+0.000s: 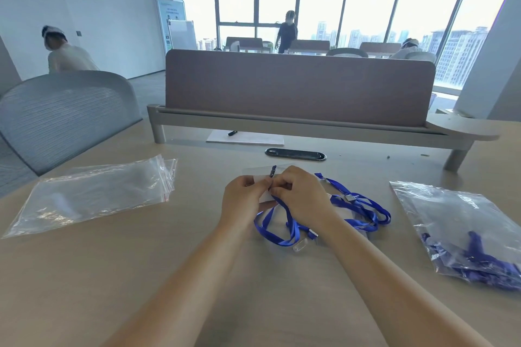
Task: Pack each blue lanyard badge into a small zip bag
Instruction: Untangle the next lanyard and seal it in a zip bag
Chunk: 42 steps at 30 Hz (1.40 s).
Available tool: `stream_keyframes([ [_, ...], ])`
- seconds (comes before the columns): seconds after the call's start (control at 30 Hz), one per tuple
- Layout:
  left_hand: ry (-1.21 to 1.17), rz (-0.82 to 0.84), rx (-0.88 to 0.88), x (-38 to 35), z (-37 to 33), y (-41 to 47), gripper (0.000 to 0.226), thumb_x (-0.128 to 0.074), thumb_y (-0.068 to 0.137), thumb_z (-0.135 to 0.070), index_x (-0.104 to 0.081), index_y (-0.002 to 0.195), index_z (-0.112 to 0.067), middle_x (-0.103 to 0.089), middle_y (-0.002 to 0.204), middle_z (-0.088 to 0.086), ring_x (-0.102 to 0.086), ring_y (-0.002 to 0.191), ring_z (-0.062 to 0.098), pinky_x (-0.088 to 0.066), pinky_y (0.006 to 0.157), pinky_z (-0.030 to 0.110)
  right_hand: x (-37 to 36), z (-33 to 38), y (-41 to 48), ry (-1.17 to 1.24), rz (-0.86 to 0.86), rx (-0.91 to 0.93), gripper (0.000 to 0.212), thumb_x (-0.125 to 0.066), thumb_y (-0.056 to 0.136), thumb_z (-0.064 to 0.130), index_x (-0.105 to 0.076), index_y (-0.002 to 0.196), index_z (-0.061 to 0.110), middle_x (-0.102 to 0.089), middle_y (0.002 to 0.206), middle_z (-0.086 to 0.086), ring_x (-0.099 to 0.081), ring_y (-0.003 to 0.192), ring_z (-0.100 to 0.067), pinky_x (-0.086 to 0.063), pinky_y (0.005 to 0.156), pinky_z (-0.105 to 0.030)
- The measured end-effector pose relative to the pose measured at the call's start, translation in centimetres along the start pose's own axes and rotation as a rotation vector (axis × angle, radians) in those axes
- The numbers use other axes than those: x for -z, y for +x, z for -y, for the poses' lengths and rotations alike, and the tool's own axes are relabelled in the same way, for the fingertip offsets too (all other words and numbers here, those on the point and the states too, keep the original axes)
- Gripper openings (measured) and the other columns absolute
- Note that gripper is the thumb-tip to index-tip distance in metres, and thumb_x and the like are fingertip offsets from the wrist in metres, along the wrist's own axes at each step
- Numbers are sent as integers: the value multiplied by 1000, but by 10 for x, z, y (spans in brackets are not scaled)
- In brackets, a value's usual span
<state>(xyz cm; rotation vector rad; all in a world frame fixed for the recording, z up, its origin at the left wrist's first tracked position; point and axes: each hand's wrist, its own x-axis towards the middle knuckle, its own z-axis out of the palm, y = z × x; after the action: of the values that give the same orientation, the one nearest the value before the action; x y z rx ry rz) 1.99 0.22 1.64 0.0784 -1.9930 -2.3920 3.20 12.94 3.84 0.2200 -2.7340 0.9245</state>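
With my left hand gripping the badge holder and right hand pinching its blue lanyard, I fear trailing loops snagging the spare lanyard right of the holder.

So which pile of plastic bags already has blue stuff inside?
The bags on the right hold blue lanyards. The bags on the left are see-through, with nothing blue in them.
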Motion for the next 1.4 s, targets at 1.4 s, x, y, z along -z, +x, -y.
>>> stream_keyframes([
  [1.4, 105, -137, -127, 29, -36, 31, 16, -70, 91, -20, -66, 95, -6, -58, 102, 7, -63, 76, 18, -63, 67, 41, -3, -15, -10, 157, 32, -223, 4, -66, 92, 23, -64, 95, 24, -69, 88, 7, -61, 76, -8, -47, 63, -19],
])
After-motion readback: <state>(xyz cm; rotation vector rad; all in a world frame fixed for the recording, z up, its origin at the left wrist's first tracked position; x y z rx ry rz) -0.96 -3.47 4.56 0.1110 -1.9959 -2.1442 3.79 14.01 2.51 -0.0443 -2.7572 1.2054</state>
